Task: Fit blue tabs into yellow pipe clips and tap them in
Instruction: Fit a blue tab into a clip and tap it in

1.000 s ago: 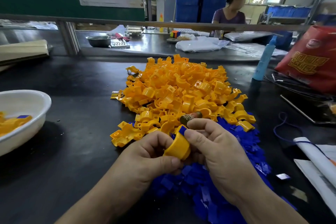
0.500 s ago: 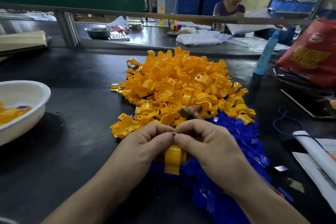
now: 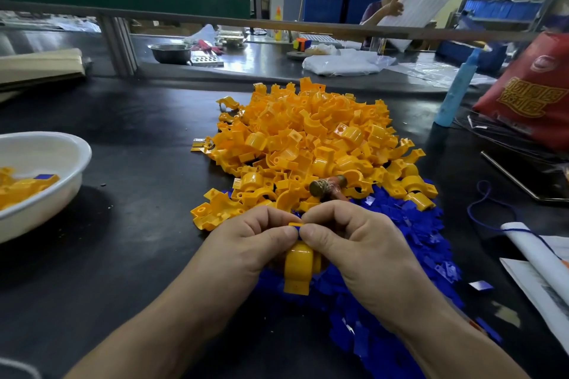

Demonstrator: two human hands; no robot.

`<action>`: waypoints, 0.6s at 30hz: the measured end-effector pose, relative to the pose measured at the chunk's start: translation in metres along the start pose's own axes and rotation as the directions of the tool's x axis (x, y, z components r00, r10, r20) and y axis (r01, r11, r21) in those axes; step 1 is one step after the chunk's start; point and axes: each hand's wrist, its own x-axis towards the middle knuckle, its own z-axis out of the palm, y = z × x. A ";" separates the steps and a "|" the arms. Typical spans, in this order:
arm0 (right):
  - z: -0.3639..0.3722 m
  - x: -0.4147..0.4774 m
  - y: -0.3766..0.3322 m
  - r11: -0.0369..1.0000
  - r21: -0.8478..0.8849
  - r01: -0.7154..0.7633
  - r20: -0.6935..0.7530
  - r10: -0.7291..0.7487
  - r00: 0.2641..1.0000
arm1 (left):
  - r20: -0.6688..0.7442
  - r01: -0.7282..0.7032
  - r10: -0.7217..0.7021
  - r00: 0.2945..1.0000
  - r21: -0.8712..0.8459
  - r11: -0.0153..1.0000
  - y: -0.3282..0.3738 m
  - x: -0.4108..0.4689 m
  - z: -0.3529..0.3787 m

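Observation:
A yellow pipe clip [image 3: 300,268] hangs upright between my two hands, just above the near edge of the blue tab pile [image 3: 397,271]. My left hand [image 3: 249,243] pinches the clip's top from the left. My right hand [image 3: 354,243] pinches the same spot from the right, and a sliver of blue tab [image 3: 296,224] shows between the thumbs. A small hammer [image 3: 328,186] sticks out above my right hand's fingers, its handle hidden in that hand. Beyond lies a big heap of yellow clips [image 3: 311,144].
A white bowl [image 3: 61,169] holding some fitted clips sits at the left. A blue bottle [image 3: 455,92], a red bag [image 3: 529,92] and papers [image 3: 542,268] crowd the right side. A rail [image 3: 277,23] crosses the back, with a person working beyond it.
The clip has turned from tilted, curved side up, to hanging straight down. Both thumbs have come together over its top end. The view has shifted slightly downward.

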 end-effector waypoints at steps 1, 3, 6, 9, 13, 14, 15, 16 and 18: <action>0.000 0.000 0.000 1.000 -0.007 0.003 -0.005 -0.003 1.000 | -0.008 0.002 -0.002 1.000 -0.001 1.000 0.001 0.000 0.001; 0.001 0.000 -0.001 0.999 -0.039 0.006 -0.009 -0.006 1.000 | -0.021 0.011 -0.011 1.000 0.003 1.000 0.004 -0.001 0.001; -0.001 -0.003 -0.003 0.982 -0.190 0.007 -0.047 -0.017 0.999 | -0.043 0.044 -0.043 0.998 0.019 0.999 0.011 -0.004 -0.003; -0.016 -0.005 -0.011 0.905 -0.426 0.011 -0.150 -0.083 0.985 | -0.075 0.089 -0.081 0.994 0.115 0.989 0.019 -0.007 -0.020; -0.054 -0.009 -0.019 0.683 -0.727 -0.066 -0.237 -0.160 0.958 | -0.116 0.175 -0.144 0.983 0.340 0.924 0.027 -0.010 -0.045; -0.063 -0.013 -0.018 0.602 -0.792 -0.102 -0.244 -0.159 0.956 | -0.130 0.202 -0.162 0.978 0.399 0.894 0.027 -0.011 -0.050; -0.070 -0.018 -0.016 0.518 -0.843 -0.144 -0.244 -0.130 0.961 | -0.146 0.227 -0.180 0.973 0.454 0.862 0.026 -0.011 -0.053; -0.075 -0.024 -0.012 0.424 -0.886 -0.187 -0.239 -0.071 0.969 | -0.163 0.249 -0.193 0.968 0.498 0.831 0.023 -0.013 -0.055; -0.080 -0.036 -0.002 0.246 -0.939 -0.243 -0.230 0.078 0.970 | -0.209 0.280 -0.193 0.959 0.577 0.767 0.016 -0.016 -0.058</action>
